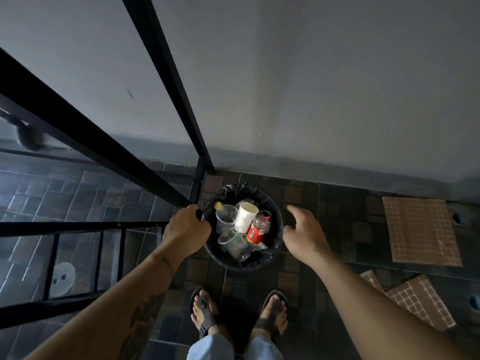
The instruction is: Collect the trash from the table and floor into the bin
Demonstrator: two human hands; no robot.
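A round bin (276, 252) with a black liner stands on the tiled floor just ahead of my feet. Inside lie a white paper cup (245, 216), clear plastic cups (231, 241), a red-labelled bottle (257, 231) and other trash. My left hand (185, 226) hovers over the bin's left rim with its fingers curled around the corner of the black table frame (166, 178). Above the right rim, my right hand (304, 235) is open, fingers spread, holding nothing. A white round lid (62, 279) lies on the floor under the glass table.
The glass-topped table (78, 193) with its black bars fills the left side. A grey wall (311, 100) rises directly behind the bin. Loose brown tile sheets (420, 229) lie on the floor at the right. My sandalled feet (239, 315) stand close to the bin.
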